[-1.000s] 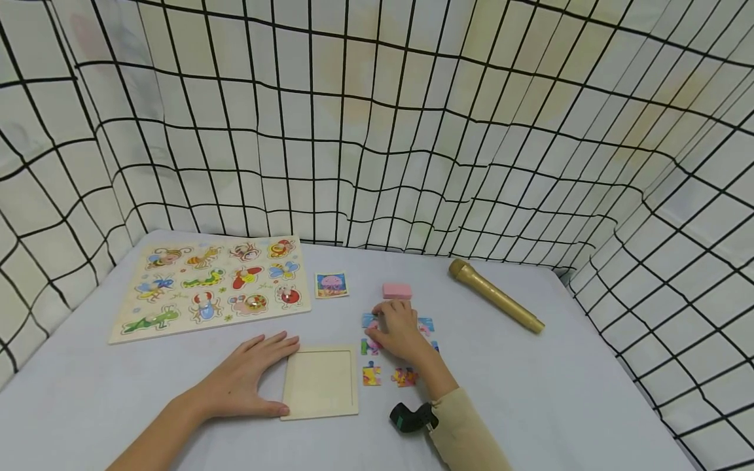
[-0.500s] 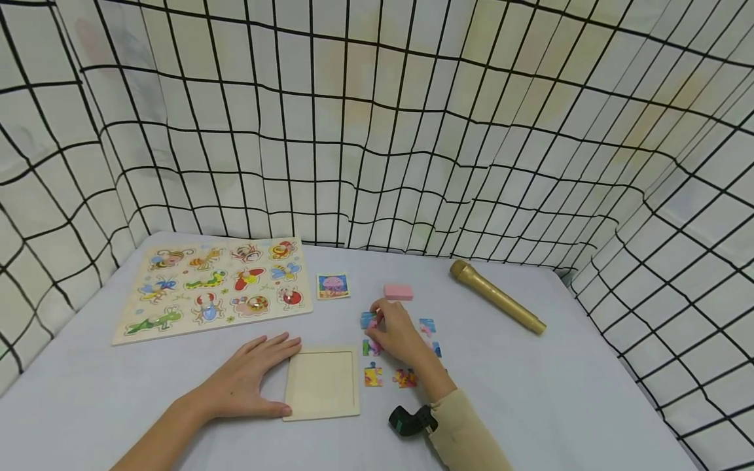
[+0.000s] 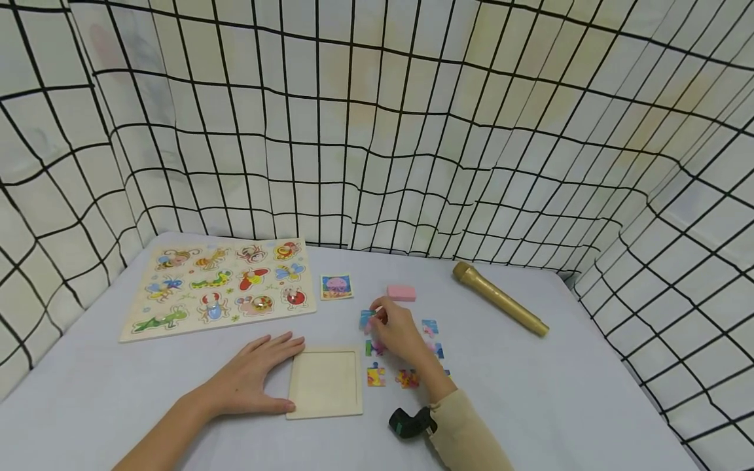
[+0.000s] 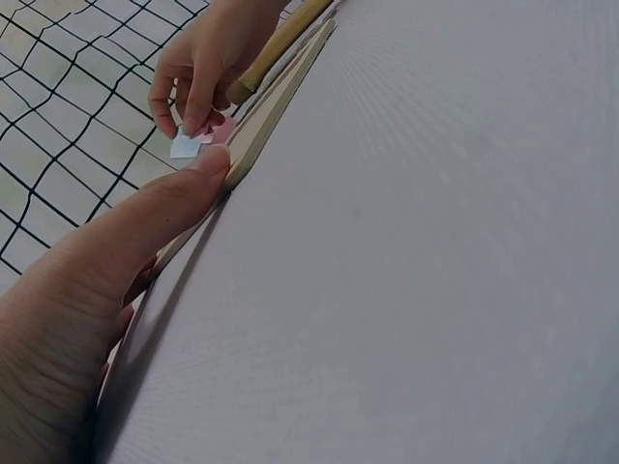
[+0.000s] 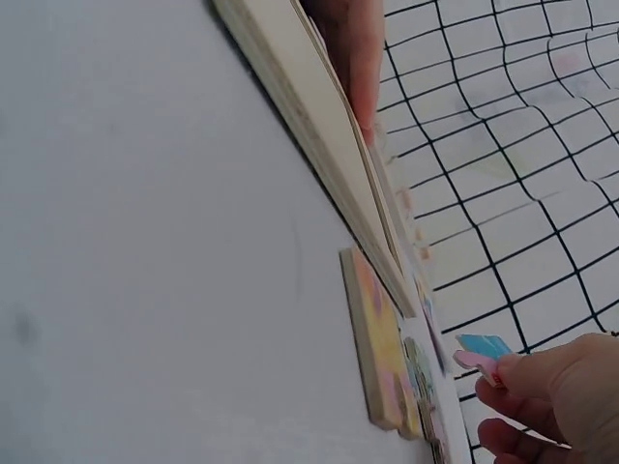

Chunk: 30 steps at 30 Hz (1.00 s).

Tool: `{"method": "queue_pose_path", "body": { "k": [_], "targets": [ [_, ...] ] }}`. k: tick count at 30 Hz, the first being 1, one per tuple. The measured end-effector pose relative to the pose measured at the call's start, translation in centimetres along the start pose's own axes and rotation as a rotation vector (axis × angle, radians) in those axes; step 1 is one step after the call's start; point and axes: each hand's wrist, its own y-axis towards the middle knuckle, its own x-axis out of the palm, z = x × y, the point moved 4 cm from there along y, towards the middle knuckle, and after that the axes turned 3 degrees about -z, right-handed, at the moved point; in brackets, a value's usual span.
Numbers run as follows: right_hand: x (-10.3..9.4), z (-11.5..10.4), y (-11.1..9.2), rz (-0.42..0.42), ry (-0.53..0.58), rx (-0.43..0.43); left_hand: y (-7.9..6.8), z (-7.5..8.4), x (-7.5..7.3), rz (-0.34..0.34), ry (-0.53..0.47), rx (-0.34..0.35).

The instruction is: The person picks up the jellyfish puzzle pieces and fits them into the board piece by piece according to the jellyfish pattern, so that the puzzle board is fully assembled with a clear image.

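Note:
My right hand [image 3: 400,331] pinches a blue-and-pink jigsaw puzzle piece [image 3: 366,320] between thumb and fingers. The right wrist view shows that same jigsaw puzzle piece [image 5: 484,344] tilted, raised off the table. Below the hand lie other pieces, among them a yellow piece [image 3: 376,376] and an orange-red piece [image 3: 407,378]. A shallow wooden puzzle tray [image 3: 326,383] with a bare inside lies left of them. Along its left edge my left hand [image 3: 250,379] rests with fingers spread, the thumb at the near corner and fingertips at the far one.
A wooden board with insect pictures [image 3: 220,288] lies at the back left. Beside it are a small jellyfish picture card [image 3: 336,286] and a pink block [image 3: 401,293]. A gold microphone [image 3: 501,299] lies to the right. Black netting [image 3: 389,157] encloses the table's back and sides.
My right hand has taken the blue-and-pink jigsaw puzzle piece up from the table and tilted it. The left hand stays at the tray's edge. The head view has shifted slightly.

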Motion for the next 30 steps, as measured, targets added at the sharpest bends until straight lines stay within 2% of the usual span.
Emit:
{"method": "queue_pose_path", "body": {
  "k": [6,13,22,30],
  "targets": [
    [0.5,-1.5,-0.2,-0.016,0.08,-0.006,-0.1,-0.1,0.3,-0.002,-0.017,-0.012],
    [1.5,-3.0,-0.4,-0.07,0.116,-0.051,-0.1,-0.2,0.4,-0.005,-0.025,-0.033],
    [2.8,-4.2,-0.7,-0.113,0.177,0.005,-0.1,-0.1,0.1,-0.002,-0.025,-0.017],
    [3.8,-5.4,-1.0,-0.141,0.181,-0.007,-0.1,-0.3,0.2,-0.034,-0.04,-0.058]
  ]
}}
